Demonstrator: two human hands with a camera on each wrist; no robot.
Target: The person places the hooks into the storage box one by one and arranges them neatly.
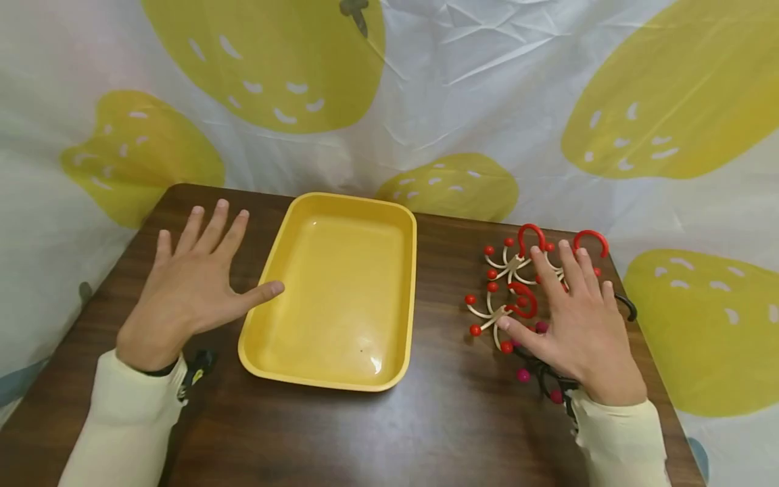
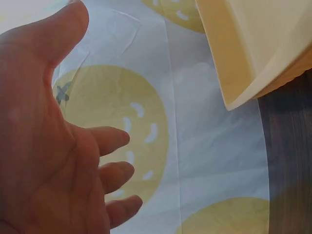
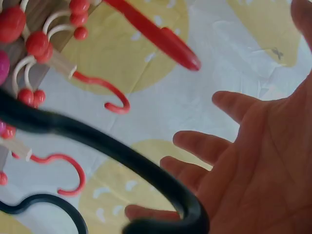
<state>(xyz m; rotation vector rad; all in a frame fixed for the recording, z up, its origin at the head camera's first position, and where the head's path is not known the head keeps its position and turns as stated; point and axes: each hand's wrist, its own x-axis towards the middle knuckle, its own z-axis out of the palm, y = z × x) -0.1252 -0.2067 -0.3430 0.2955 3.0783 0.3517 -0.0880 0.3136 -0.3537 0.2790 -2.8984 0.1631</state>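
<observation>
brown table point(image 1: 438, 433) holds both hands spread, gripping nothing: left hand point(image 1: 189, 284) beside tray point(image 1: 395, 368), right hand point(image 1: 578, 325) over hooks point(image 1: 508, 270).

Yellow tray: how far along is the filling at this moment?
Nothing is done: the yellow tray lies empty. Both hands are spread flat, the left hand beside the tray, the right hand over the hooks. All the hooks remain on the table.

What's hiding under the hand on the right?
Under the right hand lie hangers with red hooks and red balls, plus a black hanger on the table. The hand hovers spread over them and covers their middle parts, so how many there are stays unclear.
</observation>
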